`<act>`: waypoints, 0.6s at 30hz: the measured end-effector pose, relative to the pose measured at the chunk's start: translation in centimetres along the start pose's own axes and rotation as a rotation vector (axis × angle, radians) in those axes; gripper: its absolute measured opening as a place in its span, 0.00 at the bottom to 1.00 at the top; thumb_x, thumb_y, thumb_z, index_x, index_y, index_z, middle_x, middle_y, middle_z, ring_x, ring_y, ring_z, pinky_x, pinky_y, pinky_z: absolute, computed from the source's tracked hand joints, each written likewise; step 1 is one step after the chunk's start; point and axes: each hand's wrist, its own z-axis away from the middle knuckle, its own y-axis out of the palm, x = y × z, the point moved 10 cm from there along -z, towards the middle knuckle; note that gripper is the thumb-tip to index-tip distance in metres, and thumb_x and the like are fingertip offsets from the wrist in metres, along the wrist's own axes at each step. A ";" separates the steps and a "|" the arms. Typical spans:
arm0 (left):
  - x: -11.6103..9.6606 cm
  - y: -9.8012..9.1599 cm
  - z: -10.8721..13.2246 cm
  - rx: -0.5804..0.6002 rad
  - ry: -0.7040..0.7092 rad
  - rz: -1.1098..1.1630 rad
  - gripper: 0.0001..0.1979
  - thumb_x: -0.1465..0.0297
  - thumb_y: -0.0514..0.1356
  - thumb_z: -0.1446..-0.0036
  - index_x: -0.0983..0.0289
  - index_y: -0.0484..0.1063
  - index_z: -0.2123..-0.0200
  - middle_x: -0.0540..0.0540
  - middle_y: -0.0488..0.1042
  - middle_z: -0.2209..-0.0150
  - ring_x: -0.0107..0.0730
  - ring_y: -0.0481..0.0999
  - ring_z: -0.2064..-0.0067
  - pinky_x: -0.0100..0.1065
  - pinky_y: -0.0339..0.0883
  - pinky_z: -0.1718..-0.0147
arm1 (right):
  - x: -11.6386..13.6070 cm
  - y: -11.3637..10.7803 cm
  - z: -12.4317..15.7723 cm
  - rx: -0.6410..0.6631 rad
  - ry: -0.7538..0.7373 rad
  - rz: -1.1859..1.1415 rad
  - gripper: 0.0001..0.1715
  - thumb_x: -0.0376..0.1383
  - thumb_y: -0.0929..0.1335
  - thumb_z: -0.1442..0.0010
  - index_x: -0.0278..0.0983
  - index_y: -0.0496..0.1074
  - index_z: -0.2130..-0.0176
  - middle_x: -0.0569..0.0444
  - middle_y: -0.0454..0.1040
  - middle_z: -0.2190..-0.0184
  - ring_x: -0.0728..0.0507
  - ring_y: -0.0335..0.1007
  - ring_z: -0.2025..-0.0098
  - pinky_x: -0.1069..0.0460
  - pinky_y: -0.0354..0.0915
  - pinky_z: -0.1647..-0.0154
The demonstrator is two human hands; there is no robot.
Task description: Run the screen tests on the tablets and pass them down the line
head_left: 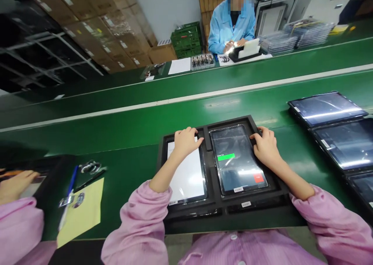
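A black foam tray (207, 168) lies on the green bench in front of me, with two tablets in it. The left tablet (189, 175) shows a white screen. On the right tablet (237, 166) the screen is dark with a green bar and a red square. My left hand (186, 141) rests over the top of the left tablet, thumb and fingers apart, holding nothing. My right hand (265, 144) is at the tray's upper right edge beside the right tablet, its fingers bent around the rim.
Several tablets (344, 142) lie at the right. To the left are yellow paper (84, 214), a blue pen (72, 180), coiled cable (91, 167) and another person's hand (19, 185). Across the bench sits a person in blue (217, 28).
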 end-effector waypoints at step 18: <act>-0.5 0.3 -1.5 0.016 -0.072 -0.032 0.09 0.65 0.59 0.50 0.62 0.70 0.64 0.58 0.75 0.60 0.48 0.75 0.53 0.45 0.59 0.50 | -1.0 -0.2 0.1 -0.065 0.030 -0.026 0.22 0.26 0.62 0.48 0.38 0.78 0.57 0.40 0.62 0.45 0.28 0.56 0.45 0.32 0.65 0.51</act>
